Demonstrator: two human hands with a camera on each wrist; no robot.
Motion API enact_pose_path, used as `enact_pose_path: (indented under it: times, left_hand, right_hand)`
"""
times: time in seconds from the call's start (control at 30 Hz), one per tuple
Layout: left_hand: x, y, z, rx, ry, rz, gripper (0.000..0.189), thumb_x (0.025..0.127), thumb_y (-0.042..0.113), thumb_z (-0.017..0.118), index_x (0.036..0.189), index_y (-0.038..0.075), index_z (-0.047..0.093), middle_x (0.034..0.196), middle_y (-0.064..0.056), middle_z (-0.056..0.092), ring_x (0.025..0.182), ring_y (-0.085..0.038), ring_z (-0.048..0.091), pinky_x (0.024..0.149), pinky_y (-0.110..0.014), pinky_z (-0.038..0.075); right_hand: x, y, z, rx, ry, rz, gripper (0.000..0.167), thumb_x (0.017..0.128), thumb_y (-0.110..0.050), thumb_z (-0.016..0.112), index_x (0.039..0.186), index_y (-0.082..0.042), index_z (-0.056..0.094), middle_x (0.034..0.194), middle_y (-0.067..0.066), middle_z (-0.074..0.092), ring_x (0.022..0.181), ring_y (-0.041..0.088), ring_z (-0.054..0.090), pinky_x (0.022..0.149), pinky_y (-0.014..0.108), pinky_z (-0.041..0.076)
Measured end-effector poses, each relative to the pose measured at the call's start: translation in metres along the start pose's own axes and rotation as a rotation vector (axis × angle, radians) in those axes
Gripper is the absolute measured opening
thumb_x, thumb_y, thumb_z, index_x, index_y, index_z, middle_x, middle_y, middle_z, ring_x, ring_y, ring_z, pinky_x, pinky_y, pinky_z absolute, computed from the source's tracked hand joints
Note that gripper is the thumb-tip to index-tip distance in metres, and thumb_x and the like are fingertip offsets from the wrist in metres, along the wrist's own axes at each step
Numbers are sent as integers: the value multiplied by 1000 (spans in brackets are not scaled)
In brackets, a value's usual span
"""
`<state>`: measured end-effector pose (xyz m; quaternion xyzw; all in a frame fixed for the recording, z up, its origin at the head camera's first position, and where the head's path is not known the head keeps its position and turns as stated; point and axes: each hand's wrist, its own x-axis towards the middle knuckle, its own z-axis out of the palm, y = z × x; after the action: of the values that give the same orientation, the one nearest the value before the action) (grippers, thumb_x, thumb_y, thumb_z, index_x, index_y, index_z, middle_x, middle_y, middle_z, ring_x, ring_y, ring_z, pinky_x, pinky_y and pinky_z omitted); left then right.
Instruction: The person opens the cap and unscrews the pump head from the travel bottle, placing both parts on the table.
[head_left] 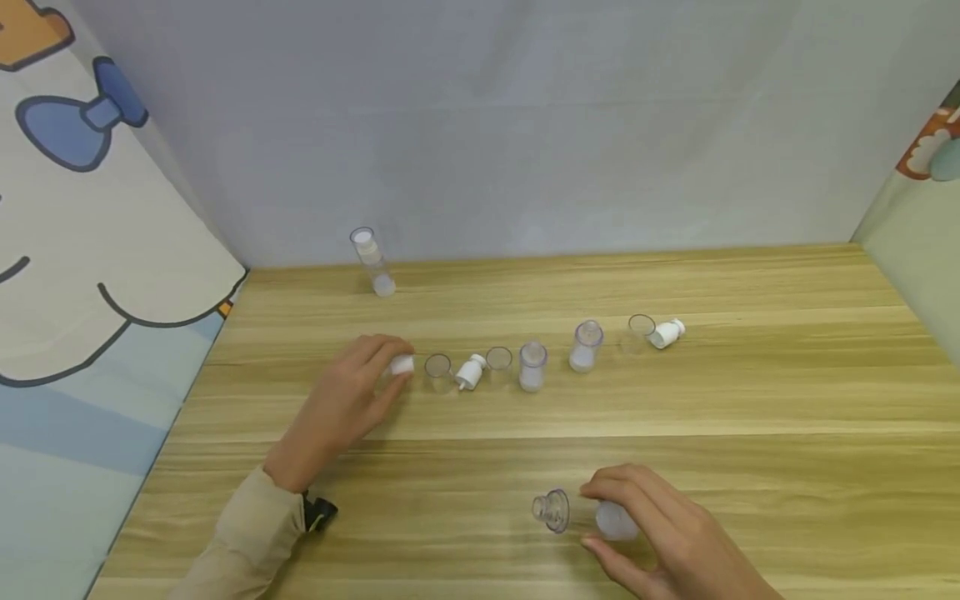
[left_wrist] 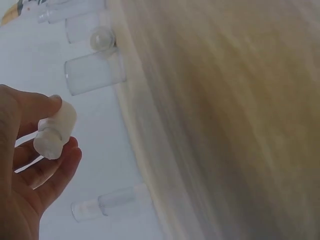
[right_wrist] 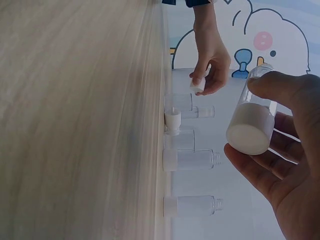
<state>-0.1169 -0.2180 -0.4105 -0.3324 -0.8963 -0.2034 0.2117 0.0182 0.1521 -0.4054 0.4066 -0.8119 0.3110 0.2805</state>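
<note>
The left hand (head_left: 347, 398) is pinching a white pump top (head_left: 402, 364) between thumb and fingers, just beyond the left end of a row of parts. The right hand (head_left: 666, 533) is gripping a clear bottle (head_left: 617, 521) near the front of the tabletop (head_left: 450, 475), thumb on one side and fingers on the other, its bare neck pointing left and its white base facing the palm.

Counting the one in hand, three open bottles are showing; the other two, a nearer bottle (head_left: 532, 368) and a farther bottle (head_left: 585, 348), are standing upright, each with a white base. Whether any liquid is sitting inside is hard to tell through the blurred walls. Three clear covers are standing in the row: a left cover (head_left: 438, 377), a middle cover (head_left: 498, 367) and a right cover (head_left: 639, 335). Two more white pump tops are lying beside them, a middle pump (head_left: 471, 372) between two covers and a right pump (head_left: 667, 334). One capped bottle (head_left: 372, 262) is standing at the back left, its clear cover enclosing a white top.
</note>
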Motion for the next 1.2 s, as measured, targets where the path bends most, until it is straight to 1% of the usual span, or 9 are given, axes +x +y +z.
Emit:
enact_pose_path:
  times: [0.13,0.33,0.4,0.6,0.7,0.77,0.93,1.2]
  left_hand:
    - [1,-4,7,55,-57,2,24,98,15,73,118,4,67,116,-10,71,109,-29,67,91,-46,60]
    - [4,-4,11,121,-133,-12,23,100,19,71,117,4,68,116,-11,72,109,-30,67,94,-46,60]
    - [5,-4,11,131,-159,-23,24,99,20,71,117,4,69,116,-11,72,110,-30,67,94,-46,60]
    - [8,-3,13,161,-231,-79,27,98,25,73,117,7,68,117,-10,72,107,-28,68,88,-45,61]
    - [10,-4,15,167,-265,-101,28,97,27,73,117,8,67,118,-10,72,108,-28,67,89,-45,60]
    - [11,-4,16,169,-283,-104,29,97,28,74,117,8,66,119,-10,71,107,-28,67,89,-45,60]
    - [13,-3,17,179,-319,-113,30,98,32,73,116,9,64,115,-8,70,102,-27,66,84,-44,59]
    - [13,-2,19,193,-347,-117,27,97,31,74,111,12,60,102,-4,63,89,-23,61,72,-40,54]
  right_hand:
    - [-1,1,0,0,-5,0,37,107,-37,57,116,-4,70,112,1,69,96,10,68,86,13,56]
    - [-1,1,1,-4,-17,11,38,107,-38,56,117,-5,70,113,-1,68,96,10,68,85,13,56]
    - [-1,1,1,-5,-18,14,38,107,-38,56,116,-5,70,113,-1,68,96,9,68,85,13,56]
    - [0,1,1,11,-19,13,37,107,-37,57,117,-4,70,113,-1,68,96,9,67,86,13,55]
    - [0,1,1,16,-20,12,36,107,-37,57,117,-4,69,113,0,68,96,9,67,87,13,55]
    - [0,2,1,16,-21,10,36,107,-37,57,117,-4,69,113,0,68,97,10,67,87,13,55]
    - [-1,2,0,16,-23,11,36,107,-37,57,117,-5,69,113,-1,68,97,9,67,88,12,55]
    - [-2,1,1,8,-22,13,36,107,-37,56,117,-5,69,113,-1,68,97,9,67,88,13,55]
